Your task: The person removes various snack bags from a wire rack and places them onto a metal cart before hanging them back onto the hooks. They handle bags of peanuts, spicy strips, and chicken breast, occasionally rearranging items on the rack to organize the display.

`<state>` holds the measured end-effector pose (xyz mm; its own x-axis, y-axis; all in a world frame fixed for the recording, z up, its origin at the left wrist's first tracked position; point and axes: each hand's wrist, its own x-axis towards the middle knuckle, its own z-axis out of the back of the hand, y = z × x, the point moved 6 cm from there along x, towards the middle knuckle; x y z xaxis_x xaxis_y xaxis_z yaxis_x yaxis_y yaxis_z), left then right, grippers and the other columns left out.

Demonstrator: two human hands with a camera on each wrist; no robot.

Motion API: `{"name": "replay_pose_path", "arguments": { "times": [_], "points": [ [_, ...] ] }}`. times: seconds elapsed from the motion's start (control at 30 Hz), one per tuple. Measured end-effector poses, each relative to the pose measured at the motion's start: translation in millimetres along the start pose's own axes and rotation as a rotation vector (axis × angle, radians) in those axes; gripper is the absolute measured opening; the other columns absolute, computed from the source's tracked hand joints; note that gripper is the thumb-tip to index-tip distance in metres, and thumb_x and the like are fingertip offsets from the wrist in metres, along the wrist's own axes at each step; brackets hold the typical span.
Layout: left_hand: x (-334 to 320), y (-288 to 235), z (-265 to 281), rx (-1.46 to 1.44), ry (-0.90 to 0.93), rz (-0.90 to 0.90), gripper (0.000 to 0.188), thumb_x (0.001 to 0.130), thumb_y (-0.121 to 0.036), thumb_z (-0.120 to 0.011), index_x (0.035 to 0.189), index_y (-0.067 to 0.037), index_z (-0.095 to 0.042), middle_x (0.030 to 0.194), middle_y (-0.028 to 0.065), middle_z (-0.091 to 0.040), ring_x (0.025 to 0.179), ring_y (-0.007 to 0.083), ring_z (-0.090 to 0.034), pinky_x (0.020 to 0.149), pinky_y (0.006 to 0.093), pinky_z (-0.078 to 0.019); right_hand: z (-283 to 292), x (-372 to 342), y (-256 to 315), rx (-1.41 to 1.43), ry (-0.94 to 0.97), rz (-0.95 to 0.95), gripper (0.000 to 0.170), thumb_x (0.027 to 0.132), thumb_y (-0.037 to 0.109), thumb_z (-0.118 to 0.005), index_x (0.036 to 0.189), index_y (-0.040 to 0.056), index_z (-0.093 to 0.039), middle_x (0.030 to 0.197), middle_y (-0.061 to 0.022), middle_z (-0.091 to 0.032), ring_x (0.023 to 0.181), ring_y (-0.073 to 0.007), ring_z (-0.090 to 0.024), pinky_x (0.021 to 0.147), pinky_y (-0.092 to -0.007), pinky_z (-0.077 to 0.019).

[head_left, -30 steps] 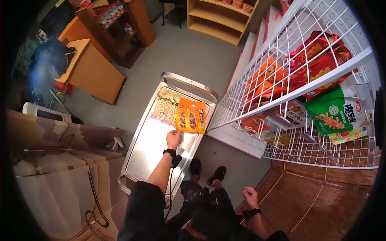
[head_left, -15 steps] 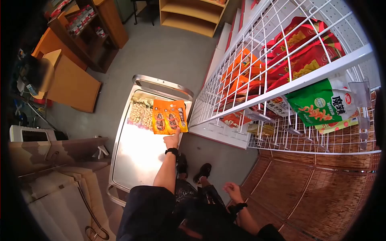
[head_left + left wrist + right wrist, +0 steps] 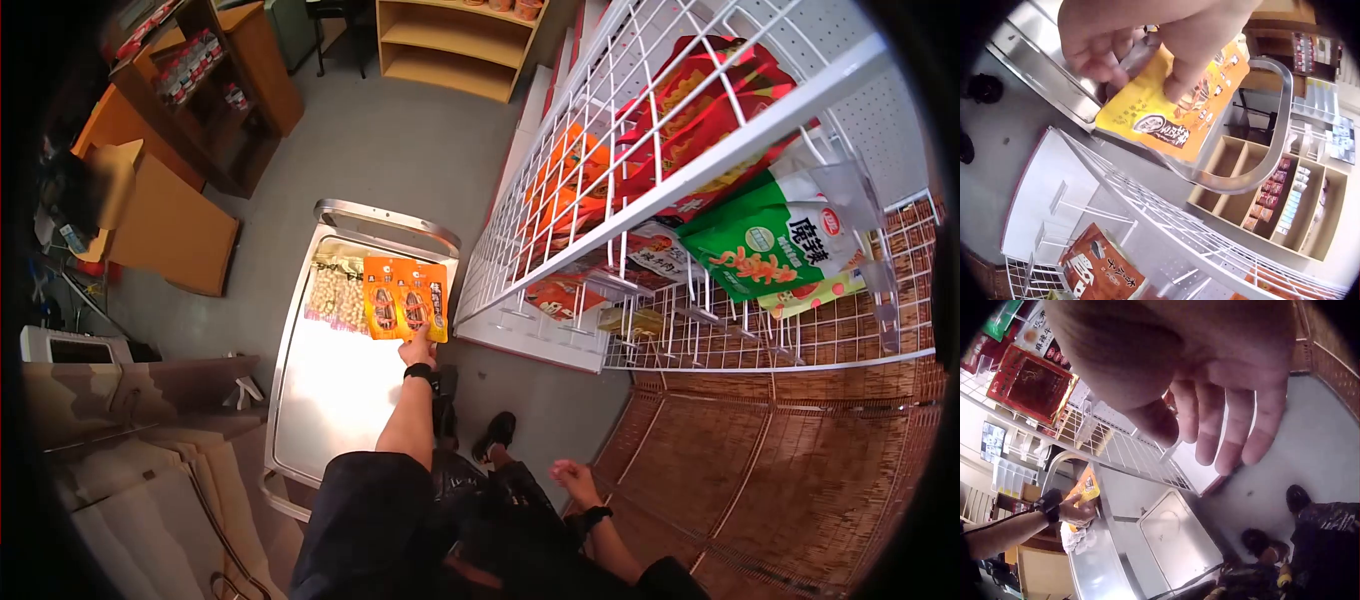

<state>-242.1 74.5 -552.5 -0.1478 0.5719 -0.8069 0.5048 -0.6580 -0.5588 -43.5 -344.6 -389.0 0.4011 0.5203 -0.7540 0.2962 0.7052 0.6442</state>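
Observation:
The left hand pinches the lower edge of an orange pouch at the cart's far right corner; in the left wrist view the thumb of the left hand lies on the front of the orange pouch. A second orange pouch overlaps it on the left. Beside them, clear packs of pale pieces lie on the metal cart. Holding nothing, the right hand hangs low near the body, its fingers loosely bent in the right wrist view.
A white wire rack to the right holds red bags and a green bag. Woven brown panels stand at the lower right. Beige folded cloth or board is at the left, with wooden shelves behind.
The left hand has moved from beside the orange pouches' lower edge onto the right pouch and now pinches it. The view has shifted, with the cart appearing farther left.

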Motion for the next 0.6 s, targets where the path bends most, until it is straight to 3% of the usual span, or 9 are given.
{"name": "replay_pose_path", "arguments": {
  "times": [0.1, 0.2, 0.23, 0.27, 0.3, 0.37, 0.47, 0.5, 0.6],
  "points": [
    [-41, -25, 7, 0.035, 0.105, 0.022, 0.06, 0.069, -0.011, -0.082, 0.109, -0.01, -0.038, 0.08, 0.0039, -0.055, 0.053, 0.0135, -0.051, 0.043, 0.0253, -0.041, -5, 7, 0, 0.001, -0.019, -0.023, 0.027, 0.09, 0.015, -0.062, 0.112, 0.0009, -0.058, 0.098, -0.0074, -0.066, 0.086, -0.0145, -0.064, 0.074, -0.0267, -0.0511],
    [-89, -51, 35, 0.214, 0.248, -0.022, 0.041, 0.073, -0.007, -0.077, 0.104, -0.01, -0.05, 0.082, 0.0011, -0.058, 0.06, 0.0102, -0.053, 0.05, 0.0214, -0.044, -8, 12, 25, -0.079, 0.013, 0.118, 0.029, 0.089, 0.017, -0.064, 0.112, 0.0007, -0.058, 0.098, -0.0074, -0.066, 0.087, -0.0136, -0.064, 0.074, -0.0255, -0.0509],
    [-98, -60, 57, 0.471, 0.482, -0.077, 0.03, 0.074, -0.004, -0.074, 0.098, -0.008, -0.055, 0.084, 0.0015, -0.061, 0.063, 0.0094, -0.055, 0.053, 0.0214, -0.0461, -19, 17, 40, -0.034, 0.047, 0.165, 0.031, 0.088, 0.018, -0.066, 0.112, 0.0006, -0.057, 0.098, -0.0079, -0.066, 0.087, -0.0143, -0.064, 0.075, -0.0262, -0.0513],
    [-107, -68, 76, 0.527, 0.55, -0.034, 0.026, 0.075, -0.001, -0.072, 0.097, -0.007, -0.059, 0.088, 0.0016, -0.062, 0.068, 0.0102, -0.058, 0.058, 0.0222, -0.049, -31, 26, 52, -0.034, 0.13, 0.194, 0.033, 0.087, 0.018, -0.067, 0.113, 0.0005, -0.057, 0.099, -0.0084, -0.066, 0.088, -0.015, -0.064, 0.076, -0.0268, -0.0516],
    [-135, -81, 82, 0.592, 0.561, -0.052, 0.027, 0.075, 0.0, -0.071, 0.099, -0.005, -0.058, 0.087, 0.001, -0.062, 0.073, 0.0105, -0.059, 0.063, 0.0231, -0.0508, -35, 33, 60, 0.011, 0.11, 0.218, 0.033, 0.087, 0.018, -0.067, 0.113, 0.0005, -0.057, 0.099, -0.0084, -0.066, 0.088, -0.015, -0.064, 0.076, -0.0268, -0.0516],
    [-164, -90, 92, 0.775, 0.775, -0.105, 0.027, 0.074, 0.0, -0.072, 0.097, -0.005, -0.058, 0.089, 0.0006, -0.061, 0.08, 0.01, -0.058, 0.074, 0.0249, -0.0504, -57, 43, 84, -0.003, 0.288, 0.377, 0.036, 0.085, 0.018, -0.07, 0.114, 0.0013, -0.056, 0.104, -0.0087, -0.065, 0.095, -0.0163, -0.063, 0.084, -0.0284, -0.0505],
    [-248, -87, 54, 0.841, 0.958, -0.028, 0.04, 0.073, -0.001, -0.076, 0.109, -0.003, -0.057, 0.101, 0.003, -0.063, 0.091, 0.0119, -0.059, 0.083, 0.0271, -0.0494, -73, 5, 169, 0.093, 0.376, 0.473, 0.044, 0.084, 0.019, -0.072, 0.119, 0.0002, -0.054, 0.102, -0.0081, -0.065, 0.098, -0.0162, -0.061, 0.088, -0.0295, -0.0485],
    [-266, -74, 37, 0.847, 1.017, -0.021, 0.044, 0.073, -0.001, -0.077, 0.112, -0.002, -0.056, 0.104, 0.0037, -0.063, 0.094, 0.0125, -0.059, 0.086, 0.0276, -0.0487, -73, 0, 186, 0.197, 0.457, 0.512, 0.045, 0.084, 0.02, -0.072, 0.12, 0.0008, -0.054, 0.108, -0.0067, -0.064, 0.105, -0.0148, -0.057, 0.092, -0.0302, -0.0459],
    [-313, -25, -24, 0.884, 1.166, -0.018, 0.05, 0.074, -0.002, -0.078, 0.117, -0.001, -0.052, 0.112, 0.0045, -0.061, 0.102, 0.0131, -0.058, 0.091, 0.0278, -0.047, -36, 4, 210, 0.445, 0.375, 0.484, 0.043, 0.086, 0.019, -0.07, 0.122, 0.0015, -0.055, 0.113, -0.0055, -0.063, 0.105, -0.0118, -0.056, 0.092, -0.0295, -0.0458]
  ]
}}
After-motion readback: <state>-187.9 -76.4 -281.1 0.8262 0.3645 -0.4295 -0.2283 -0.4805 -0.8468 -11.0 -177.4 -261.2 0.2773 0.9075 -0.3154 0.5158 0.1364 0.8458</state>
